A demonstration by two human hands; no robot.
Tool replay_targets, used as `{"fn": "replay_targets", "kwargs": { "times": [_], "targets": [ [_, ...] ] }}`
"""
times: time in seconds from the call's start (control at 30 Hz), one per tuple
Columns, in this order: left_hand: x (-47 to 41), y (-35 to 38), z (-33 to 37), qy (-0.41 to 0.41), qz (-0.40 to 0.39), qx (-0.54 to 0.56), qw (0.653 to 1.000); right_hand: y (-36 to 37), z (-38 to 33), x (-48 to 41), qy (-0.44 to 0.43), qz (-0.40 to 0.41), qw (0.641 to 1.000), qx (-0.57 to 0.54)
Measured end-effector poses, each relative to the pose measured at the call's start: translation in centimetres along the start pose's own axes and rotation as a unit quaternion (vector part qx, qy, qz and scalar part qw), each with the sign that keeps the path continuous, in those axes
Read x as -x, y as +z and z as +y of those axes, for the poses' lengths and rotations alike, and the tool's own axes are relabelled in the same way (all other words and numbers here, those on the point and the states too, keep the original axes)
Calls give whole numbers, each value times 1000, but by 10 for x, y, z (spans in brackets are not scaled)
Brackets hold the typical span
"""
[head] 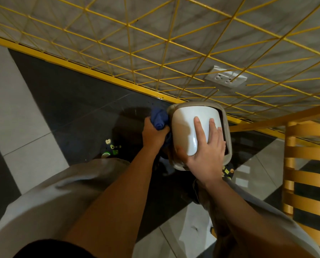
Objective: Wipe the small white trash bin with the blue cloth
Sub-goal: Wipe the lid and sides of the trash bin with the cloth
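The small white trash bin (190, 131) sits just below the yellow grid railing (155, 53). The right hand (207, 151) lies on its lid with fingers spread; the left hand (153, 135) clamps the blue cloth (160, 117) against its left side.

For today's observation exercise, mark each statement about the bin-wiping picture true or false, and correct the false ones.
1. The left hand grips the blue cloth. True.
2. The right hand lies flat on the white trash bin. True.
3. The cloth lies on the floor. False: it is pressed against the bin's side.
4. A wooden chair stands at the left. False: it is at the right.
5. The wall grid is red. False: it is yellow.
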State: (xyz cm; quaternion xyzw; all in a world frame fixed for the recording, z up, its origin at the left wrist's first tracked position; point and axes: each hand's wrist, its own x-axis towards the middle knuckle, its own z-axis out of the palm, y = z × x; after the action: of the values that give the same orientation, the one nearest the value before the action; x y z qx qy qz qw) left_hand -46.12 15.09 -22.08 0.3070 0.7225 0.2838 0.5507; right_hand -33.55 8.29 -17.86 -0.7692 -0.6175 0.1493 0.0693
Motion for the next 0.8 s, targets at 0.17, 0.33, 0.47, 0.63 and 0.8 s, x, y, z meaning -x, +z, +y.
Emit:
{"fn": "replay_targets", "kwargs": {
  "times": [0.17, 0.33, 0.47, 0.63, 0.8],
  "targets": [
    [34, -1, -27, -59, -20, 34, 997, -2, 0, 0, 4, -9, 1000, -7],
    [60, -4, -40, -106, 25, 100, 989, -9, -1, 1, 21, -28, 998, -60],
    [86, -5, -20, -37, 79, 131, 987, -15, -1, 1, 31, -51, 991, -118],
    [93, 16, 5, 77, 48, 38, 995, -20, 0, 1, 38, -90, 987, -129],
    [75, 32, 11, 56, 71, -20, 996, -21, -1, -2, 40, -101, 989, -104]
  ]
}}
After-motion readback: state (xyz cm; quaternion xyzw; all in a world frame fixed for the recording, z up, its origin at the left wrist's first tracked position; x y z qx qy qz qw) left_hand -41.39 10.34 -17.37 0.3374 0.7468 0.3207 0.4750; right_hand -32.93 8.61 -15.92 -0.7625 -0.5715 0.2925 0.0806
